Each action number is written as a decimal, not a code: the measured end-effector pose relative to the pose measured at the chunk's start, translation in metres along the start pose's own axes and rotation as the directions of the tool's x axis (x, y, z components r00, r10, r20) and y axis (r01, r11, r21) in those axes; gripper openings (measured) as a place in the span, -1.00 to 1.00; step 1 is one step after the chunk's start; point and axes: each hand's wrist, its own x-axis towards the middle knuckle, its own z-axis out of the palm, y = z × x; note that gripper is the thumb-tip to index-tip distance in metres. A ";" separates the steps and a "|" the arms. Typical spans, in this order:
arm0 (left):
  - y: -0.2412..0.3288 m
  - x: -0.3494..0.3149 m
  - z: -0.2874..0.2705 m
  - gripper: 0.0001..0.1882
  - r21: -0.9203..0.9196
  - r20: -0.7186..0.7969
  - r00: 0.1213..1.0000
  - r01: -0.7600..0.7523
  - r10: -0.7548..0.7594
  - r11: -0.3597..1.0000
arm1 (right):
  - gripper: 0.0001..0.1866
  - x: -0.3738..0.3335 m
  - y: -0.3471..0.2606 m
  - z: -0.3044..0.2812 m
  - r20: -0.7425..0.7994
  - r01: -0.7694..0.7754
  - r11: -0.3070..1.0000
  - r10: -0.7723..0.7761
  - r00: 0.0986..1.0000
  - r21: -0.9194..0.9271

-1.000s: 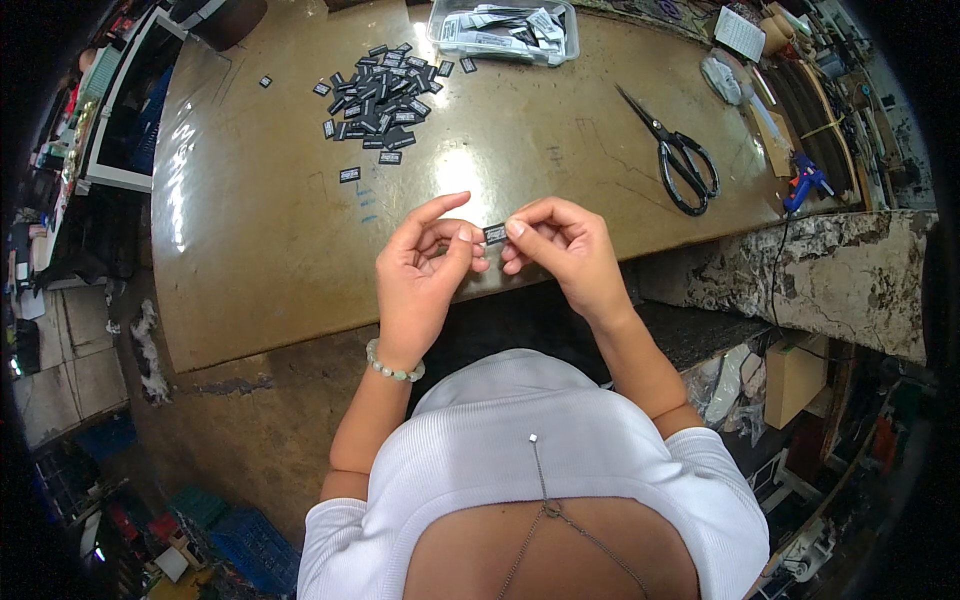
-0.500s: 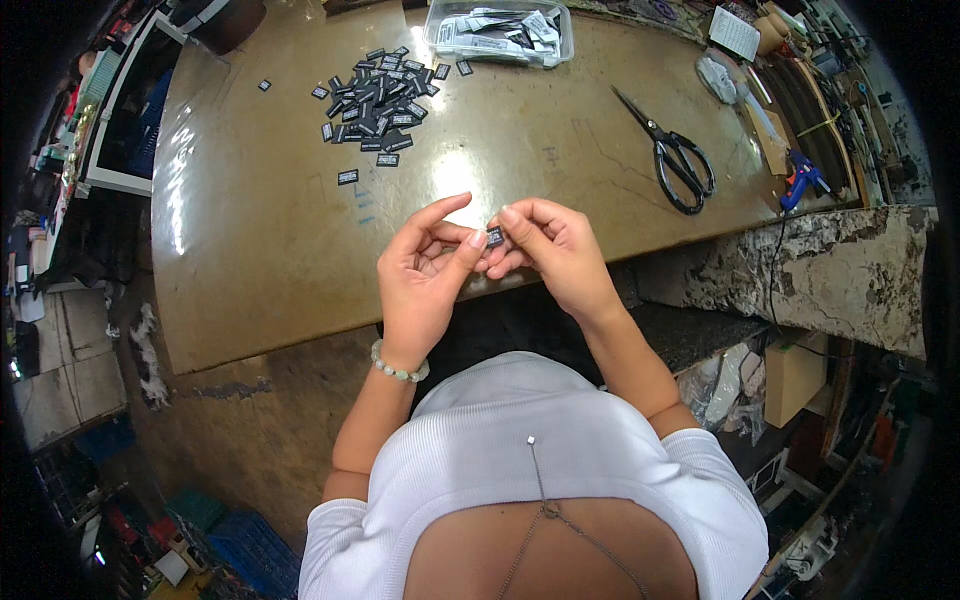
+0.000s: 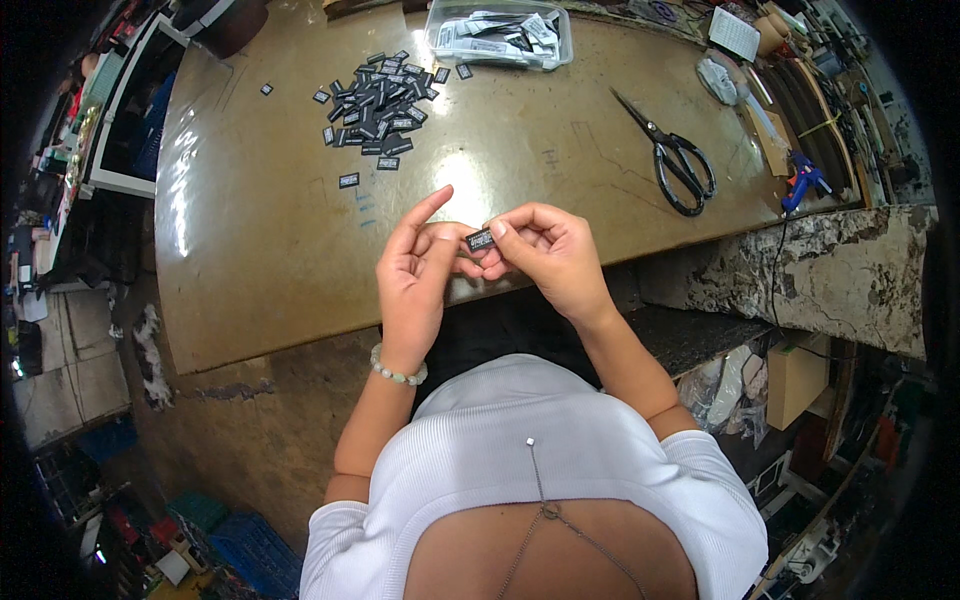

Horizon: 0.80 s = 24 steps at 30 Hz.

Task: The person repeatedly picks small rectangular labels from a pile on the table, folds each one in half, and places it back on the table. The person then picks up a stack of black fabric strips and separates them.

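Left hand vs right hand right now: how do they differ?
Wrist: the left hand wears a beaded bracelet; the right hand has none.
Fingers: the left hand's index finger sticks out; the right hand's is bent.
Grip: the right hand pinches the small black label; the left hand's contact is unclear.
Shared: both bare.

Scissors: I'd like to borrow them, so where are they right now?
In the head view, the black-handled scissors lie on the right part of the table, ahead and to the right of the right hand, left of the blue tool.
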 end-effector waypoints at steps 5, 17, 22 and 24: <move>-0.005 0.000 0.004 -0.48 0.098 -0.011 0.998 -0.058 0.060 0.993 | -0.81 -0.001 0.005 0.000 0.010 -0.002 1.000 0.002 1.000 -0.019; -0.009 0.002 -0.003 -0.47 0.110 -0.028 0.999 -0.025 0.028 0.994 | -0.80 0.002 0.008 -0.002 0.047 -0.097 0.993 0.094 0.994 0.073; -0.011 0.004 -0.004 -0.49 0.091 -0.042 0.999 -0.018 0.022 0.996 | -0.82 0.004 0.014 -0.003 0.027 -0.086 0.993 0.084 0.996 0.083; -0.010 0.003 -0.004 -0.50 0.076 -0.075 0.997 0.001 0.004 0.997 | -0.83 0.004 0.017 -0.002 0.016 -0.066 0.993 0.065 0.998 0.097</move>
